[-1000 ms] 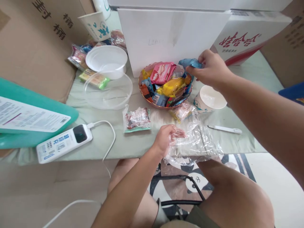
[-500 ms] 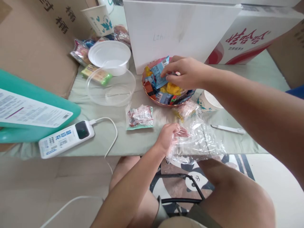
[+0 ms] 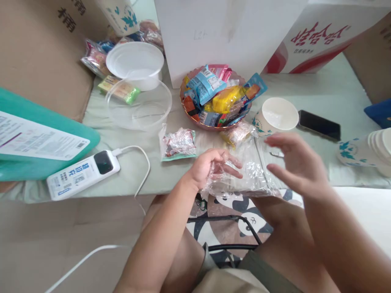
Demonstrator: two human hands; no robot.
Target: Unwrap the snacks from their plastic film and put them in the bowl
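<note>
Bag: my clear plastic bag (image 3: 244, 177) lies at the near edge of the table (image 3: 320, 93), its lower part drooping past the edge toward my knees. It is thin, crumpled and glossy, with white glare along its creases, and see-through enough that the table and the panda-print floor mat (image 3: 241, 221) show through it.

Left hand: my left hand (image 3: 210, 169) grasps the bag at its left end, fingers (image 3: 230, 171) curled into the film and bunching it up.

Right hand: my right hand (image 3: 295, 162) hovers just over the bag's right side, grip released, fingers spread and holding nothing; it hides a small white thing on the table.

Snack bowl: a copper-coloured bowl (image 3: 189, 122) stands behind the bag, heaped with wrapped snacks, a light blue packet (image 3: 204, 83) on top and a yellow one (image 3: 224, 99) beside it.

Loose packets: a crinkled red-and-clear packet (image 3: 179, 143) lies left of my left hand; a small orange-tinted one (image 3: 238, 133) lies between the bowl and the bag.

Paper cup: a white paper cup (image 3: 276, 116) stands just right of the bowl, with a dark phone (image 3: 319, 125) beside it.

Left side: a clear plastic lid (image 3: 139, 106), a white plastic bowl (image 3: 134, 63) and a white power bank (image 3: 82, 175) with its cable.
</note>
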